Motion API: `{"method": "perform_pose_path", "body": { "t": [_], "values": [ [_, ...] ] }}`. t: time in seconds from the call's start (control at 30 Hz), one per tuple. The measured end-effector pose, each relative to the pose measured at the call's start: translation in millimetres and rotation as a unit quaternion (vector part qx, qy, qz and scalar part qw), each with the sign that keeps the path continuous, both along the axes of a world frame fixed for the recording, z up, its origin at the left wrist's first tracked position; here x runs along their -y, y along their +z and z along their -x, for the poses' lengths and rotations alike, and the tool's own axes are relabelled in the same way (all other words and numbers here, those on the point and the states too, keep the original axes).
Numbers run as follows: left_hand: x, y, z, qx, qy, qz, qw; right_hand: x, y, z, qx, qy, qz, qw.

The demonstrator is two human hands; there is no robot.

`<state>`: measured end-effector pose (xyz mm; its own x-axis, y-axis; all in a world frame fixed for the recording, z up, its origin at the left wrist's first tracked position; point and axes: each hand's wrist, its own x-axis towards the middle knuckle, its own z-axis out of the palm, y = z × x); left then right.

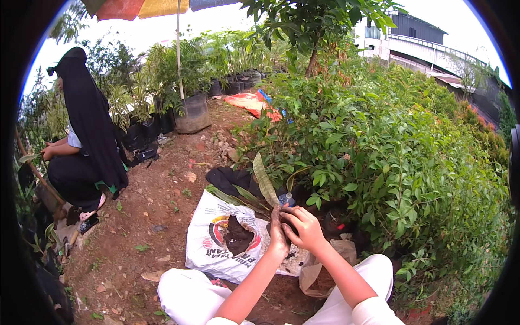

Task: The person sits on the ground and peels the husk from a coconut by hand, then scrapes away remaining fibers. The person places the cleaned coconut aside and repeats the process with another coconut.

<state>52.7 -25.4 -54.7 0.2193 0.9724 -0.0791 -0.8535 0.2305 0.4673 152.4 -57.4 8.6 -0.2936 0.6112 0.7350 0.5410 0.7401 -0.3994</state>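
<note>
A mottled snake plant leaf (264,178) stands almost upright out of my left hand (278,232), which grips its lower end. My right hand (302,225) presses against the left one at the leaf's base, its fingers curled and dark with soil. What lies between the palms is hidden. Beneath them is a white plastic sack (205,239) of planting medium, torn open over dark soil (239,235). More snake plant leaves (243,197) lie along the sack's far edge. Just beyond my hands is a clear plastic bottle (287,199). A brown bag (317,280) sits between my knees.
Dense leafy shrubs (365,162) crowd the right side. At the left a person (87,122) in dark clothing squats, holding a leaf. Behind are a large potted-plant bag (193,113), an umbrella pole (179,53) and an orange tarp (250,102). Stones dot the bare soil.
</note>
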Motion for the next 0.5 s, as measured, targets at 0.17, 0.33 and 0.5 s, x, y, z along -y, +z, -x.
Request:
{"method": "perform_pose_path", "body": {
  "t": [0.17,0.33,0.5],
  "values": [
    [-1,5,10,0.065,-0.024,-0.010,0.998,2,6,2,-0.122,-0.034,-0.079,0.989],
    [8,31,9,0.151,-0.079,-0.159,0.972,6,-7,10,-0.060,0.065,0.062,0.994],
    [4,31,11,0.099,-0.058,-0.175,0.978,0,-22,8,-0.256,0.035,0.073,0.963]
  ]
}}
